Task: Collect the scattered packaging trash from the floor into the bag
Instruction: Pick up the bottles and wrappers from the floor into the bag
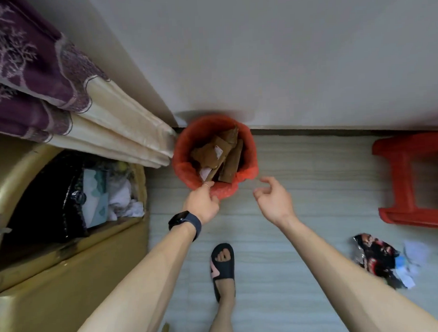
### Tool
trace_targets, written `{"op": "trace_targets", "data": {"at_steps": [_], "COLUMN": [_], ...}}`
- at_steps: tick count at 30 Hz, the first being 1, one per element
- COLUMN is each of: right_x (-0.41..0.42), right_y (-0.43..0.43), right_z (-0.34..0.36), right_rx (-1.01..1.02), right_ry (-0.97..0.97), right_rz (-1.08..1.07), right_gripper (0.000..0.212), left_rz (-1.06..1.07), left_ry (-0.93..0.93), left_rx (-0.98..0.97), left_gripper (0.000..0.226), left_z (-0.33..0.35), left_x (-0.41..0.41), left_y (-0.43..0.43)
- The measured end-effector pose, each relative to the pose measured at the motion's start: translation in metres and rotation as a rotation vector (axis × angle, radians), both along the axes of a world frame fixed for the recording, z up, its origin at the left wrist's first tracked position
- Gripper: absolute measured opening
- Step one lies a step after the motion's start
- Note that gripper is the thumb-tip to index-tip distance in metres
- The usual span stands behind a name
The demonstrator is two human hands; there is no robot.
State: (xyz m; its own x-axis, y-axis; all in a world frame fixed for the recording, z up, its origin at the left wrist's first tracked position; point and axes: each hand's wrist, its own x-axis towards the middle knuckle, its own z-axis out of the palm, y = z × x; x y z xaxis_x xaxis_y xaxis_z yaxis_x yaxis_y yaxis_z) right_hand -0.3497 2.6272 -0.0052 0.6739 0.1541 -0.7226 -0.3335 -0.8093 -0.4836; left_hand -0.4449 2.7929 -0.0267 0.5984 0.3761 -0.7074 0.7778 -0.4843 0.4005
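Left hand pinches bag rim (cardboard inside); right hand hovers beside.

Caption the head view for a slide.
Left hand pinches the rim of the red plastic bag holding brown cardboard scraps; right hand hovers open; crumpled wrappers lie on the floor.

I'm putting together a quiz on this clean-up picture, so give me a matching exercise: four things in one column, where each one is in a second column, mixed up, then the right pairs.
Things
1. cardboard pieces
2. black and red wrapper
3. red stool
4. left hand

Places
A. gripping the rim of the red bag
B. lying loose on the floor
C. standing by the wall
D. inside the bag

Pairs: 1-D, 2-B, 3-C, 4-A
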Motion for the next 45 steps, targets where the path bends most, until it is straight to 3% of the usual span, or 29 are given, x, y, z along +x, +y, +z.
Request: {"op": "trace_targets", "data": {"at_steps": [8, 17, 25, 30, 39, 45], "right_x": [-0.089, -0.209, -0.321, -0.387, -0.474, -0.51], "right_y": [-0.128, -0.375, -0.575, -0.68, -0.792, -0.796], "right_z": [0.035, 0.083, 0.091, 0.082, 0.037, -0.014], "right_rx": [0.046, -0.02, -0.07, -0.08, -0.102, -0.113], "right_ry": [-0.052, -0.138, -0.165, -0.079, 0.077, 0.211], "right_rz": [-0.189, -0.543, -0.951, -1.091, -1.202, -1.273], "right_gripper": [0.03, 0.028, 0.025, 0.027, 0.036, 0.043], "left_rz": [-0.413, -0.89, -1.201, -1.331, -1.511, -1.627], "left_ry": [0.046, 0.081, 0.045, 0.071, 0.132, 0.321], "left_rx": [0.008, 0.0, 0.056, 0.084, 0.033, 0.122], "left_gripper": [0.05, 0.045, 0.044, 0.043, 0.04, 0.044], "left_z": [0.033, 0.081, 0.11, 0.112, 0.086, 0.034], "left_x": [-0.002, -0.045, -0.068, -0.09, -0.165, -0.199], "left_y": [-0.126, -0.354, -0.552, -0.673, -0.828, -0.82]}}
